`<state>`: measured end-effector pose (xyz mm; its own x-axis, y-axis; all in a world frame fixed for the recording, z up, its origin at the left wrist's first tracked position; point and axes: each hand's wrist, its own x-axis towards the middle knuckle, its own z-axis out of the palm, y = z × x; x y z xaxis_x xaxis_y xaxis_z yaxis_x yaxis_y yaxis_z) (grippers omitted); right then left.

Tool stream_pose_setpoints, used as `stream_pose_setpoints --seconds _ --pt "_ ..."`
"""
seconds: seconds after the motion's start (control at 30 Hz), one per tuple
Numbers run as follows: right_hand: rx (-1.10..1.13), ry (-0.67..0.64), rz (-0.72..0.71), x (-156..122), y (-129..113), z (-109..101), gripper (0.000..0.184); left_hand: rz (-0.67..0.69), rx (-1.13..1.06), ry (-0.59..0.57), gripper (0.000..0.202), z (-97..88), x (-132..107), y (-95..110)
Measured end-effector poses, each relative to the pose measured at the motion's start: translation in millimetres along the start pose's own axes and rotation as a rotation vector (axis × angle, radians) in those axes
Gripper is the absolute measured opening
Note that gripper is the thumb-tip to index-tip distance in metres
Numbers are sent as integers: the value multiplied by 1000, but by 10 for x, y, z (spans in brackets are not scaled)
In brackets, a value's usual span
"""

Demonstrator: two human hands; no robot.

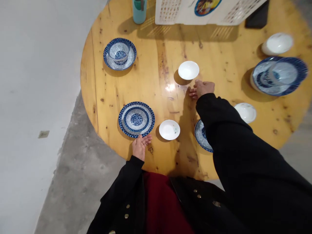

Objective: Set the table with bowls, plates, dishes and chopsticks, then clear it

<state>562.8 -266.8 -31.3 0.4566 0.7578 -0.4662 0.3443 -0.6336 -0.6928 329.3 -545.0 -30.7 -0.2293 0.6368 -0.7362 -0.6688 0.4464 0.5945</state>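
Near the table's front edge, my left hand (141, 146) lies palm up with its fingers loosely stretched, holding nothing. Its thumb is at the near rim of a blue-and-white patterned plate (136, 120); I cannot tell whether they touch. My right hand (202, 89) reaches across the table, fingers loosely apart and no object in them. Just beyond those fingers stands a small white bowl (188, 70), upright. A second white bowl (169, 129) sits between the plate and my right arm. My right sleeve partly covers another blue-rimmed plate (202, 138).
At the back left, a patterned bowl (119, 52) rests on a blue-rimmed plate (110, 66). On the right are stacked blue-and-white dishes (280, 76) and white bowls (278, 44). A white plastic basket (168, 13), a turquoise cup (139, 13) and a dark flat object (257, 16) stand behind.
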Motion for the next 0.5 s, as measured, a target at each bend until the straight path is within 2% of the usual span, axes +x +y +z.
stream_pose_setpoints --seconds 0.5 --pt "36 19 -81 -110 31 -44 25 -34 47 -15 35 -13 -6 -14"
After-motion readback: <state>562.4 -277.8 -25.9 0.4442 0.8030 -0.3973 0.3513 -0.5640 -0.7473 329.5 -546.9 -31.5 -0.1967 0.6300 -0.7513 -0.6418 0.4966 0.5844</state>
